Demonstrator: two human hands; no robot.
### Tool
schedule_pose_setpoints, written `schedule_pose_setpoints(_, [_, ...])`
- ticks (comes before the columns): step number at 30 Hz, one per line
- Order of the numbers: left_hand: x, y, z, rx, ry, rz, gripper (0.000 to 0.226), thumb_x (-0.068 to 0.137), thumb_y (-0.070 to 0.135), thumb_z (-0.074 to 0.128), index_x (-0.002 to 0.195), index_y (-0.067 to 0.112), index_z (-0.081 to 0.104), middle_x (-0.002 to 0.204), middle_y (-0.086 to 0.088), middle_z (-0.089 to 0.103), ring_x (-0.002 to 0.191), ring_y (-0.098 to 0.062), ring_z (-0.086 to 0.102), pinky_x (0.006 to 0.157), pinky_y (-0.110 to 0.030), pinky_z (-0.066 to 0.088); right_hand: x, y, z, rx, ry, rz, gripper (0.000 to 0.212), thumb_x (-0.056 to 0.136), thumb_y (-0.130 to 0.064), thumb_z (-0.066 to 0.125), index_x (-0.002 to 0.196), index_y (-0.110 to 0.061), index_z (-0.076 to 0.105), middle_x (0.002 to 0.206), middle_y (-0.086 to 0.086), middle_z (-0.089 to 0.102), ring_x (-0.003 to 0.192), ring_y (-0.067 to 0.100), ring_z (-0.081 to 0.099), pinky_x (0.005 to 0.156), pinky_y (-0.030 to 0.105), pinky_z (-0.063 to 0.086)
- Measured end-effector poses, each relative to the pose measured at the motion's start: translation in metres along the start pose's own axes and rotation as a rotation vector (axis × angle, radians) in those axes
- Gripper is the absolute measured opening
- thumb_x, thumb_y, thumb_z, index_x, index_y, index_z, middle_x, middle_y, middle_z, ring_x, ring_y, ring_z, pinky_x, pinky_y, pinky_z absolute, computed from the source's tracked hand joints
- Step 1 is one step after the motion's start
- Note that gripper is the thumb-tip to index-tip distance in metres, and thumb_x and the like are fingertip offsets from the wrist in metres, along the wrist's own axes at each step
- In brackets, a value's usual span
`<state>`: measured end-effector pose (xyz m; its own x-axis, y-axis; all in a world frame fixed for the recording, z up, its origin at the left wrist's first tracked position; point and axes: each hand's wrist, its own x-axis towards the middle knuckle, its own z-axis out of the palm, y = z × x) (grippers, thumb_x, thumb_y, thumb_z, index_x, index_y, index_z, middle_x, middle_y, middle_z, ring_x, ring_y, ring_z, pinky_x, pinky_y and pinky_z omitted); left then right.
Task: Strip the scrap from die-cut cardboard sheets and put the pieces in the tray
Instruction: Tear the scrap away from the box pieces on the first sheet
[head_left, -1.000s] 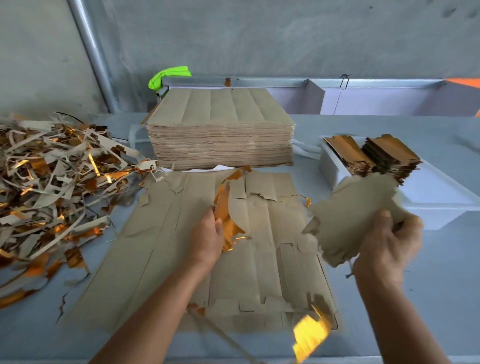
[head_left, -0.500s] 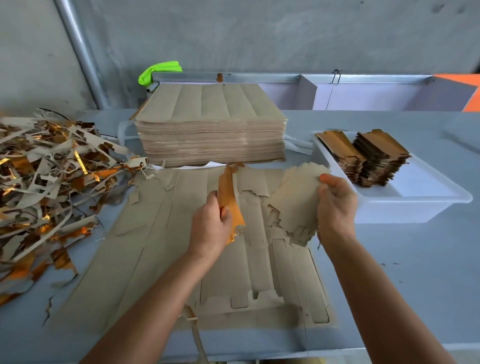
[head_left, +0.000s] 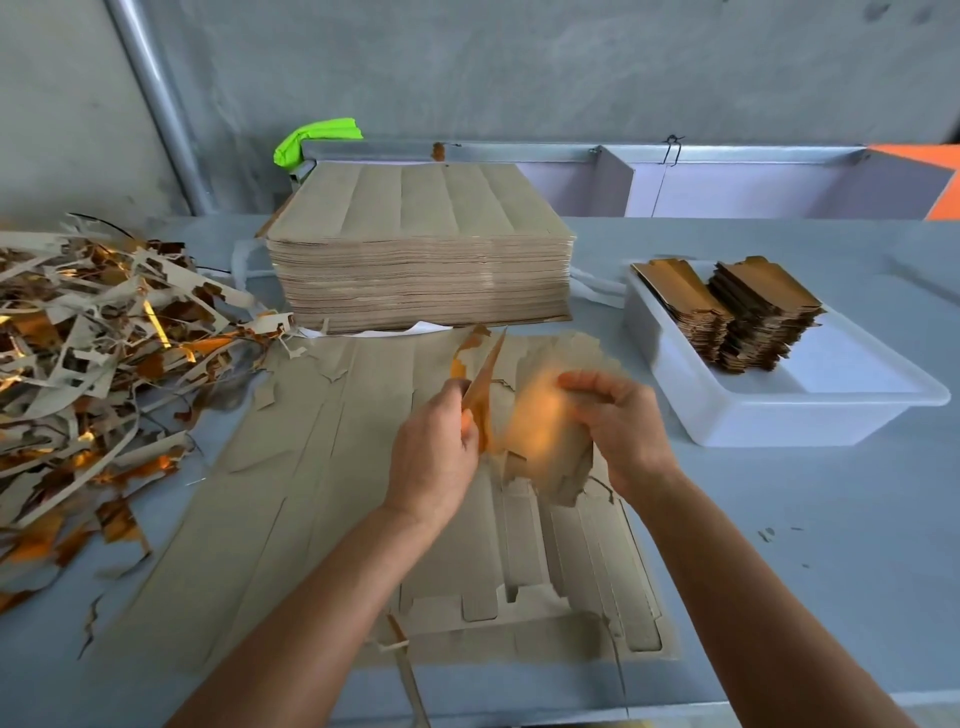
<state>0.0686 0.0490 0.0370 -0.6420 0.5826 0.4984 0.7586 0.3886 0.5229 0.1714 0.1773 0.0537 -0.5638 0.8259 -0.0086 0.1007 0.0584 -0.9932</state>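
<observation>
My left hand pinches a narrow gold-faced strip that stands up on edge, while my right hand grips a blurred bundle of cut pieces, gold side toward me. Both hands hover over the die-cut sheet lying flat on the grey table; its right half is partly stripped. Behind the sheet sits a tall stack of uncut sheets. A white tray at my right holds two piles of finished pieces. A heap of scrap spreads over the table's left side.
</observation>
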Motion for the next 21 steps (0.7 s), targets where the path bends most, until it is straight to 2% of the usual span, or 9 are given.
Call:
schedule_pose_setpoints(4, [-0.004,0.011,-0.002,0.183,-0.064,0.121,0.026,0.086,0.000,0.055,0.111,0.004,0.061,0.096,-0.016,0.064,0.078,-0.038,0.063,0.063,-0.041,0.048,0.000,-0.007,0.013,-0.078,-0.059,0.034,0.015,0.093,-0.019,0.057,0.089,-0.016,0.071,0.090,-0.002,0.064,0.087,0.013,0.057,0.072,0.025,0.044])
schedule_pose_setpoints(7, [-0.011,0.014,0.002,0.248,-0.140,0.215,0.024,0.080,-0.008,0.062,0.103,0.000,0.062,0.093,-0.017,0.062,0.065,-0.039,0.063,0.052,-0.042,0.051,0.001,-0.011,0.023,-0.090,-0.023,0.070,0.042,0.085,-0.048,0.062,0.078,-0.008,0.071,0.083,0.011,0.070,0.076,0.016,0.061,0.074,0.032,0.049])
schedule_pose_setpoints(11, [-0.016,0.012,0.003,0.310,-0.170,0.280,0.030,0.074,-0.005,0.071,0.103,0.000,0.064,0.092,-0.015,0.063,0.062,-0.030,0.063,0.050,-0.037,0.052,-0.006,-0.016,0.027,0.011,-0.067,0.154,0.074,0.070,-0.060,0.069,0.100,0.007,0.064,0.101,0.027,0.065,0.078,0.026,0.062,0.088,0.048,0.050])
schedule_pose_setpoints(12, [-0.016,0.012,0.003,0.315,-0.175,0.270,0.029,0.074,-0.006,0.071,0.101,0.000,0.065,0.091,-0.015,0.062,0.061,-0.031,0.063,0.049,-0.037,0.051,-0.008,-0.017,0.028,0.022,-0.094,0.183,0.073,0.066,-0.059,0.070,0.101,0.006,0.065,0.103,0.027,0.065,0.081,0.028,0.064,0.090,0.049,0.049])
schedule_pose_setpoints(14, [-0.013,0.014,0.002,0.260,-0.175,0.208,0.023,0.078,-0.006,0.065,0.100,-0.001,0.064,0.093,-0.016,0.061,0.066,-0.035,0.062,0.051,-0.037,0.047,-0.007,-0.016,0.031,0.000,-0.111,0.218,0.040,0.071,-0.038,0.073,0.086,-0.001,0.067,0.090,0.026,0.067,0.079,0.027,0.061,0.082,0.045,0.053])
schedule_pose_setpoints(15, [-0.010,0.015,0.003,0.221,-0.182,0.159,0.022,0.083,-0.001,0.059,0.105,0.001,0.062,0.099,-0.015,0.059,0.075,-0.036,0.062,0.058,-0.039,0.045,-0.006,-0.016,0.032,-0.023,-0.103,0.235,0.020,0.076,-0.023,0.070,0.076,-0.004,0.064,0.081,0.023,0.063,0.077,0.026,0.057,0.073,0.041,0.050])
schedule_pose_setpoints(17, [-0.004,0.013,0.004,0.124,-0.214,0.058,0.029,0.089,0.011,0.052,0.117,0.007,0.056,0.112,-0.009,0.054,0.096,-0.032,0.058,0.075,-0.036,0.042,0.000,-0.016,0.032,-0.046,-0.092,0.282,0.011,0.080,-0.004,0.060,0.070,-0.007,0.056,0.078,0.015,0.053,0.074,0.025,0.049,0.067,0.037,0.041])
schedule_pose_setpoints(19, [-0.002,0.009,0.000,-0.032,-0.248,0.004,0.042,0.086,0.024,0.060,0.126,0.012,0.053,0.118,-0.005,0.052,0.109,-0.024,0.054,0.087,-0.032,0.043,0.005,-0.018,0.031,-0.037,-0.077,0.312,0.012,0.083,-0.001,0.056,0.072,-0.004,0.056,0.083,0.019,0.056,0.078,0.027,0.053,0.075,0.037,0.050])
schedule_pose_setpoints(21, [-0.006,0.011,-0.011,-0.129,-0.241,0.030,0.066,0.079,0.042,0.065,0.134,0.012,0.048,0.126,-0.002,0.048,0.117,-0.017,0.048,0.097,-0.030,0.041,0.008,-0.019,0.031,-0.034,-0.056,0.323,0.006,0.085,-0.001,0.055,0.082,0.001,0.060,0.095,0.027,0.063,0.090,0.031,0.062,0.090,0.049,0.052])
